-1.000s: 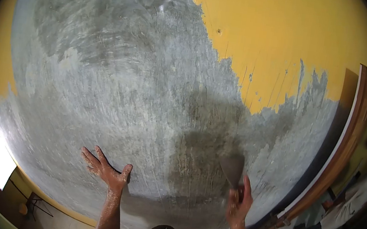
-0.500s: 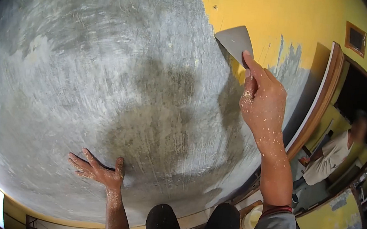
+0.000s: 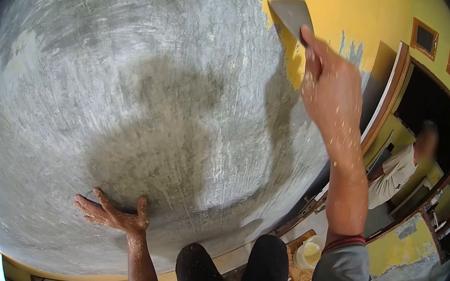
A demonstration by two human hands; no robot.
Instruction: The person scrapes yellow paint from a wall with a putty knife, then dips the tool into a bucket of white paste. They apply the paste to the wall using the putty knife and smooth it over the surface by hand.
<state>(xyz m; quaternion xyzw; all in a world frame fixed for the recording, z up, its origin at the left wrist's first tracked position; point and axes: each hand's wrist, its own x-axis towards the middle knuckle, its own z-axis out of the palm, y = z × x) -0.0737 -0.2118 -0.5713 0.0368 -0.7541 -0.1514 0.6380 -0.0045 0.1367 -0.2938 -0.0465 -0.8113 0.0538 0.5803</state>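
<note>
My right hand [image 3: 334,85] grips a putty knife [image 3: 292,17], its wide grey blade raised at the ragged border where yellow paint [image 3: 341,14] meets bare grey wall [image 3: 192,41]. The knife's handle is mostly hidden in my fist. Pale flecks of paint cling to that hand and forearm. Lower down, my left hand [image 3: 117,214] rests with spread fingers against the grey wall, holding nothing. Shadows of my head and arm fall across the scraped surface between both hands.
A white bucket [image 3: 309,253] stands on a wooden stool [image 3: 298,273] right of my knees. Beyond the doorway frame [image 3: 386,98] on the right, a person in a light shirt [image 3: 398,173] stands. A partly peeled yellow low wall [image 3: 408,247] is nearer.
My right hand with the putty knife has moved higher along the paint border. My view has shifted somewhat, and more of the bucket shows. The left hand stays spread on the wall.
</note>
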